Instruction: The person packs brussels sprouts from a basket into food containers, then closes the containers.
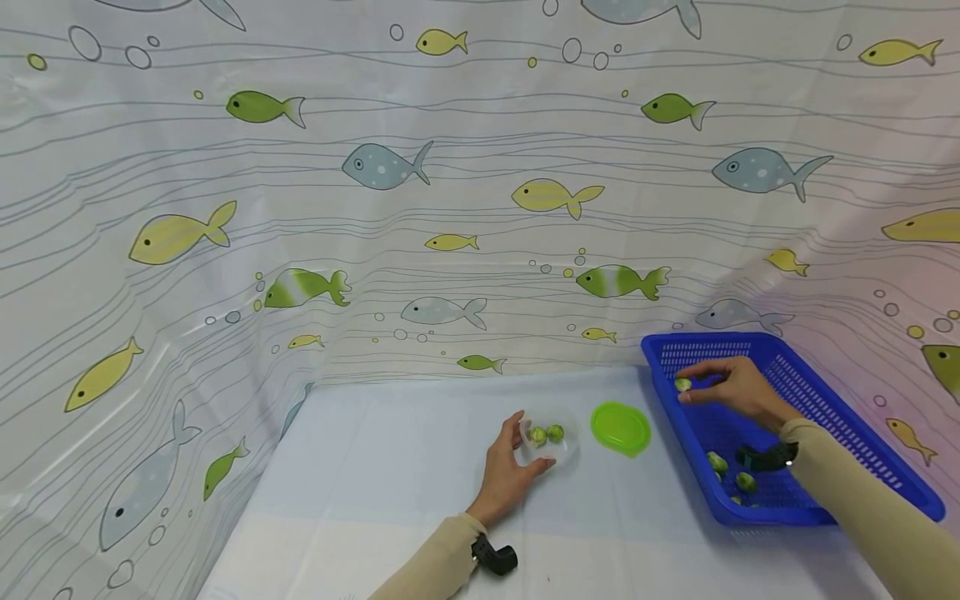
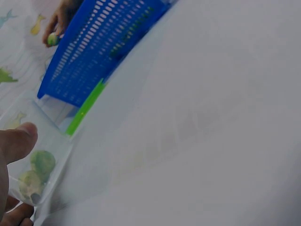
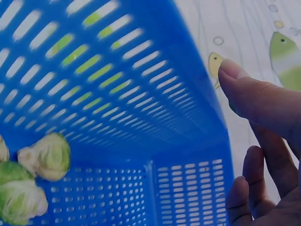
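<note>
My left hand [image 1: 506, 471] grips a clear plastic container [image 1: 567, 450] on the table, thumb and fingers on opposite sides of it. Inside the container lie two Brussels sprouts [image 1: 546, 434], also visible through its wall in the left wrist view. Over the left rim of a blue plastic basket [image 1: 813, 417], my right hand [image 1: 738, 390] pinches one Brussels sprout [image 1: 682, 384] between thumb and fingertips. More sprouts [image 3: 44, 157] rest on the basket's floor. In the right wrist view the pinched sprout is mostly hidden behind the thumb.
A bright green lid [image 1: 620, 428] lies flat between the container and the basket. White cloth covers the table [image 1: 360, 467]. A fish-patterned curtain [image 1: 480, 275] rises behind and along the sides. The basket's high slotted walls stand at the right.
</note>
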The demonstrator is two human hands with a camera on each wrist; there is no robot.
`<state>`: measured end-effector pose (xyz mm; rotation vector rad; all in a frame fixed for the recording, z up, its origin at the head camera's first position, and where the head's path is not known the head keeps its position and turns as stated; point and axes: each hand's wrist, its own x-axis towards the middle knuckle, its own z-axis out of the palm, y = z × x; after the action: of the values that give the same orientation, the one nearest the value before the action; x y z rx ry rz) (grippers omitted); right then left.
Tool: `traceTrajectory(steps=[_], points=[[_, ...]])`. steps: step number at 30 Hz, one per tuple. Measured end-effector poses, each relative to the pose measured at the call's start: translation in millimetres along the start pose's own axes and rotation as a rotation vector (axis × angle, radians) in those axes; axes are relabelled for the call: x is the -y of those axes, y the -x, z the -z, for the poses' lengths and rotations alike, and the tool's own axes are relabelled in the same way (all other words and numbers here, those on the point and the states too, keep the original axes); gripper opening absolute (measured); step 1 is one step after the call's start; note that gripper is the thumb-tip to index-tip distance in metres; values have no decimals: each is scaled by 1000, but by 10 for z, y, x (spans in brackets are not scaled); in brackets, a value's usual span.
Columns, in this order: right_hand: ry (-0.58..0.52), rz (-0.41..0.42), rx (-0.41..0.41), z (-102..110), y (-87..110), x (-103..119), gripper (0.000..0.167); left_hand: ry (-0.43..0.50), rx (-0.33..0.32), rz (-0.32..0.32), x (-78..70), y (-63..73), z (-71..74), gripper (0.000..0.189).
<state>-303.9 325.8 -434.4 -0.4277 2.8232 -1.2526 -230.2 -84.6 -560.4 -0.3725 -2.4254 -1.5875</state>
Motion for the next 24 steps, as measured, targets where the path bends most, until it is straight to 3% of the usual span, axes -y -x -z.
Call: traceTrajectory(steps=[5, 11, 24], points=[[-7, 11, -12, 1, -22, 98, 49, -5, -8, -10, 1, -1, 1, 90], [-35, 7, 2, -28, -64, 219, 51, 8, -2, 23, -14, -9, 5, 91], [-99, 46, 34, -251, -201, 564, 46, 7, 7, 31, -48, -1, 8, 90]])
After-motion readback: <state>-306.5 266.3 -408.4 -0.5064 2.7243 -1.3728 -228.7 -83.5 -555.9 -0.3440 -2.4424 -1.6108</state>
